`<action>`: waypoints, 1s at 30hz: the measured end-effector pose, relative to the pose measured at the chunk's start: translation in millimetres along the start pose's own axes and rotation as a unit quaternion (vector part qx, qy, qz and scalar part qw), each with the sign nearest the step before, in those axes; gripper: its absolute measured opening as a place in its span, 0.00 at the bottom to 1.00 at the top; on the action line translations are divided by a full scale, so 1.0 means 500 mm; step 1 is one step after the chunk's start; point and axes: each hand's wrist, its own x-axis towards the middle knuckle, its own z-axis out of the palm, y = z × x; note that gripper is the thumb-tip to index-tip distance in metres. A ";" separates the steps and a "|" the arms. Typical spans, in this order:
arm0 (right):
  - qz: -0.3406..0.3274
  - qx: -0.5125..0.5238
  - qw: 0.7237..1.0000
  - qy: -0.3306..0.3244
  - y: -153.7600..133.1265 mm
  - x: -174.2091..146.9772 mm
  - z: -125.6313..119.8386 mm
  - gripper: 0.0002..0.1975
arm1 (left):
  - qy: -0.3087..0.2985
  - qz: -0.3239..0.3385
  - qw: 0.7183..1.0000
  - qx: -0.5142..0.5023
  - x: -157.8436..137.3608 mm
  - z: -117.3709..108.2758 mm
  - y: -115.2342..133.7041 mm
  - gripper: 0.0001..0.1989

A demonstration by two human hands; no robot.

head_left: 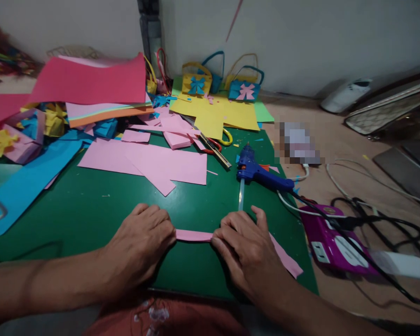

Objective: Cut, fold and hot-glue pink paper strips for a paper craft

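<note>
A narrow pink paper strip (194, 235) stretches between my two hands, low over the near part of the green table (91, 205). My left hand (142, 240) is closed on one end of it, fingers curled down. My right hand (245, 249) pinches the strip further along, and its little finger sticks up. Beyond the right hand a wider, slanting pink piece (287, 257) shows; whether it belongs to the same strip is hidden. A blue glue gun (266, 176) with a clear glue stick (241, 195) lies just past my right hand.
Pink paper sheets (154, 161), a cutter knife (215, 150) and yellow-handled scissors (227, 136) lie mid-table. Small paper bags (245, 91) stand at the back. Coloured sheets (91, 81) are piled left. A purple power strip (339, 240) with cables sits to the right.
</note>
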 end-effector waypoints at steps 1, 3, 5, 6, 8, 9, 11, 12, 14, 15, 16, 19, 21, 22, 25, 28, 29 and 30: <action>0.001 0.001 1.000 -0.001 0.000 0.000 0.000 0.12 | 0.001 -0.003 1.000 0.000 0.000 0.000 0.001 0.12; 0.004 0.003 1.000 -0.001 0.002 -0.001 -0.001 0.12 | 0.009 -0.008 1.000 -0.003 0.001 0.001 0.001 0.13; 0.006 0.002 1.000 0.001 0.004 -0.002 -0.002 0.12 | 0.018 -0.008 1.000 -0.008 0.002 0.000 0.002 0.13; 0.007 0.001 1.000 0.002 0.004 -0.002 -0.002 0.13 | 0.021 -0.008 1.000 -0.008 0.003 0.000 0.002 0.13; 0.008 0.001 1.000 0.004 0.005 -0.002 -0.003 0.13 | 0.023 -0.006 1.000 -0.005 0.004 -0.001 0.002 0.14; 0.009 0.001 1.000 0.002 0.005 -0.003 -0.003 0.12 | 0.022 -0.006 1.000 -0.001 0.005 -0.002 0.003 0.14; 0.010 0.005 1.000 -0.001 0.005 -0.003 -0.003 0.12 | 0.024 -0.010 1.000 0.010 0.005 -0.004 0.004 0.14; 0.012 0.007 1.000 -0.004 0.004 -0.003 -0.003 0.12 | 0.023 -0.012 1.000 0.014 0.006 -0.005 0.005 0.14; 0.016 0.011 1.000 -0.006 0.004 -0.003 -0.003 0.12 | 0.018 -0.012 1.000 0.017 0.006 -0.006 0.006 0.14; 0.018 0.012 1.000 -0.005 0.004 -0.003 -0.003 0.12 | 0.016 -0.012 1.000 0.017 0.007 -0.007 0.006 0.14; 0.019 0.012 1.000 -0.004 0.004 -0.003 -0.002 0.12 | 0.012 -0.014 1.000 0.017 0.008 -0.007 0.007 0.14; 0.019 0.010 1.000 -0.006 0.006 -0.003 -0.001 0.12 | 0.016 -0.019 0.999 0.022 0.012 -0.007 0.009 0.14; 0.018 0.005 1.000 -0.006 0.006 -0.002 -0.001 0.12 | 0.026 -0.020 0.999 0.025 0.014 -0.006 0.011 0.15; 0.018 0.003 1.000 -0.005 0.005 -0.002 0.000 0.12 | 0.029 -0.022 0.999 0.027 0.015 -0.006 0.012 0.15; 0.016 -0.003 1.000 -0.002 0.004 -0.002 0.000 0.13 | 0.031 -0.031 0.999 0.031 0.017 -0.006 0.014 0.15; 0.011 -0.007 1.000 -0.003 0.002 -0.003 0.000 0.13 | 0.025 -0.031 0.999 0.032 0.016 -0.007 0.015 0.16; 0.009 -0.010 1.000 -0.003 0.002 -0.003 0.000 0.13 | 0.024 -0.029 0.999 0.032 0.016 -0.007 0.015 0.16; 0.006 -0.014 1.000 -0.002 0.002 -0.002 0.000 0.13 | 0.023 -0.028 0.999 0.035 0.015 -0.007 0.015 0.16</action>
